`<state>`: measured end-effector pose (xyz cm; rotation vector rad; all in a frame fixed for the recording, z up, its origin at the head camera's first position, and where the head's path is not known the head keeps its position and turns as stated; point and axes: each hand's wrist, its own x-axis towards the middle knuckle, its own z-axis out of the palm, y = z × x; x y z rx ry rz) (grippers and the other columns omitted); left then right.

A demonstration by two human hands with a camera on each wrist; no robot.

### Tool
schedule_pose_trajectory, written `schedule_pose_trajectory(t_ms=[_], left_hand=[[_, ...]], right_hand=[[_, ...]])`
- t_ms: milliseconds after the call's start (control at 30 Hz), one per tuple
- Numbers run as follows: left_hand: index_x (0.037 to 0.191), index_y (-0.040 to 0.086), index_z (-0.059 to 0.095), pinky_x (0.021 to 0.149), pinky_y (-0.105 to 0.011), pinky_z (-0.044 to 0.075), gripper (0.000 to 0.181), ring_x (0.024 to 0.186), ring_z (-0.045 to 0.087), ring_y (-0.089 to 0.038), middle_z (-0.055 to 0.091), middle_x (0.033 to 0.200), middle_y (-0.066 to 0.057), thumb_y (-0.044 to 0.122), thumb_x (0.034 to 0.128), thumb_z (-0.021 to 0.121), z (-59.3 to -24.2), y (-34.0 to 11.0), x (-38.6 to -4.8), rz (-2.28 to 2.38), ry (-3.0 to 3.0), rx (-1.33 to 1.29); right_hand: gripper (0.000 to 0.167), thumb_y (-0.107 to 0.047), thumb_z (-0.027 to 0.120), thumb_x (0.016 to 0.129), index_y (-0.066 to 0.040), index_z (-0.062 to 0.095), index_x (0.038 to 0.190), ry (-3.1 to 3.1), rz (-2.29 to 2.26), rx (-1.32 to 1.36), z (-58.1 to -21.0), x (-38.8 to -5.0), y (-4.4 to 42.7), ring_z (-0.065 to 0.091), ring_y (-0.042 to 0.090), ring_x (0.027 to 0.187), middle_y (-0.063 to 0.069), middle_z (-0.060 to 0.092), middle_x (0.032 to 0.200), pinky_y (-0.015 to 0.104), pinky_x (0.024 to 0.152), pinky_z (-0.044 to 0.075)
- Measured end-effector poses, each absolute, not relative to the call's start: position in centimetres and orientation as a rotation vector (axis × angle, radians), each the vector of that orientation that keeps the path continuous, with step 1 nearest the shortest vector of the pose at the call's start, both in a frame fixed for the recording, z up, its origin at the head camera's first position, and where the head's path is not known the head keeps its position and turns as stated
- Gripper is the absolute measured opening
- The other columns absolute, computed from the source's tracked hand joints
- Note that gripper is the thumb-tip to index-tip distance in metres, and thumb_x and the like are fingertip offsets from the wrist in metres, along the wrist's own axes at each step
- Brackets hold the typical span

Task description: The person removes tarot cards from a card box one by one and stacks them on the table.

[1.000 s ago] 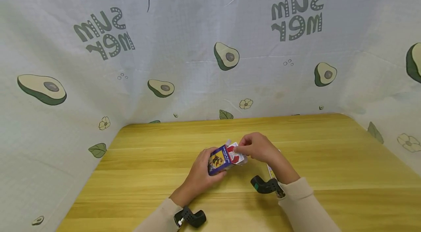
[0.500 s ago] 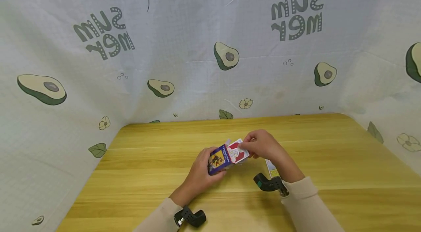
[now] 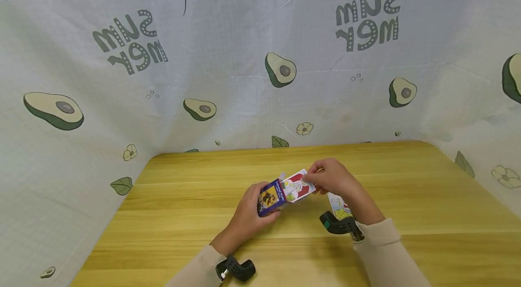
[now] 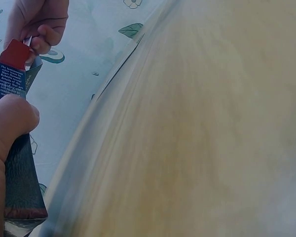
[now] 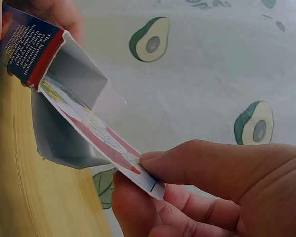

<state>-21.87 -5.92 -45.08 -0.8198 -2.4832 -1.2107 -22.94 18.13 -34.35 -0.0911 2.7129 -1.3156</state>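
Observation:
My left hand (image 3: 249, 209) grips a dark blue tarot card box (image 3: 269, 199) above the table, its open end tilted toward the right. A white-edged card (image 3: 298, 186) with red and green artwork sticks well out of that end. Between thumb and fingers, my right hand (image 3: 331, 176) pinches the card's outer end. In the right wrist view the card (image 5: 96, 131) slants from the box's mouth, with the box flaps (image 5: 64, 133) spread around it. The left wrist view shows the box's side (image 4: 12, 81) under the left thumb; the card there is mostly hidden.
Another illustrated card (image 3: 338, 206) lies on the wooden table (image 3: 195, 205), partly covered by the right forearm and its wrist camera (image 3: 338, 223). A white curtain (image 3: 236, 97) printed with avocados hangs behind and beside the table.
My right hand has moved up and to the right, drawing the card farther out of the box. More of the card on the table shows. The left hand and box stay put.

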Motion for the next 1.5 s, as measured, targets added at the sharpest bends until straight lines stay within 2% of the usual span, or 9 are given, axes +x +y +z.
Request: schedule_pose_trajectory(t_ms=[233, 533, 867, 1000, 1233, 1500], left_hand=[[0.137, 0.012, 0.042, 0.085, -0.031, 0.047, 0.074, 0.1, 0.049, -0.012, 0.053, 0.123, -0.005, 0.028, 0.0767, 0.081, -45.2, -5.9, -21.9, -1.213, -2.48, -0.824], [0.137, 0.01, 0.043, 0.085, -0.031, 0.047, 0.074, 0.1, 0.049, -0.012, 0.053, 0.122, -0.003, 0.028, 0.0765, 0.081, -45.2, -5.8, -22.0, -1.209, -2.473, -0.831], [0.137, 0.012, 0.043, 0.085, -0.031, 0.047, 0.073, 0.1, 0.05, -0.012, 0.052, 0.123, -0.001, 0.028, 0.0769, 0.081, -45.2, -5.8, -22.0, -1.217, -2.488, -0.812], [0.137, 0.012, 0.043, 0.084, -0.031, 0.047, 0.073, 0.1, 0.05, -0.012, 0.052, 0.122, -0.001, 0.029, 0.077, 0.081, -45.1, -5.9, -22.0, -1.231, -2.487, -0.808], [0.138, 0.013, 0.042, 0.083, -0.03, 0.047, 0.073, 0.099, 0.049, -0.012, 0.052, 0.122, 0.0, 0.028, 0.0773, 0.081, -45.0, -6.0, -21.9, -1.234, -2.499, -0.797], [0.138, 0.01, 0.043, 0.085, -0.031, 0.047, 0.074, 0.1, 0.05, -0.013, 0.053, 0.123, -0.003, 0.03, 0.0779, 0.08, -45.0, -6.0, -21.9, -1.224, -2.499, -0.804]], right_hand=[[0.022, -0.019, 0.068, 0.088, 0.002, 0.061, 0.094, 2.7, -1.34, -0.086, -34.3, -22.9, 18.7, 0.062, 0.022, 0.062, 0.013, 0.065, 0.088, 0.03, 0.058, 0.053], [0.022, -0.016, 0.066, 0.089, 0.003, 0.058, 0.097, 2.666, -1.407, -0.062, -34.3, -23.0, 19.3, 0.058, 0.016, 0.055, 0.014, 0.065, 0.085, 0.032, 0.057, 0.054], [0.023, -0.012, 0.063, 0.091, 0.005, 0.055, 0.103, 2.625, -1.479, -0.068, -34.3, -23.3, 20.0, 0.061, 0.017, 0.058, 0.017, 0.065, 0.088, 0.032, 0.058, 0.055], [0.027, -0.012, 0.062, 0.091, 0.006, 0.053, 0.108, 2.619, -1.488, -0.065, -34.2, -23.3, 20.4, 0.062, 0.018, 0.061, 0.019, 0.066, 0.089, 0.036, 0.062, 0.056], [0.03, -0.014, 0.06, 0.093, 0.007, 0.051, 0.113, 2.624, -1.5, -0.044, -33.9, -23.2, 20.8, 0.061, 0.018, 0.061, 0.017, 0.066, 0.088, 0.03, 0.061, 0.055], [0.034, -0.019, 0.056, 0.095, 0.005, 0.049, 0.117, 2.624, -1.504, -0.003, -33.5, -23.1, 21.2, 0.058, 0.019, 0.065, 0.016, 0.065, 0.089, 0.03, 0.062, 0.053]])
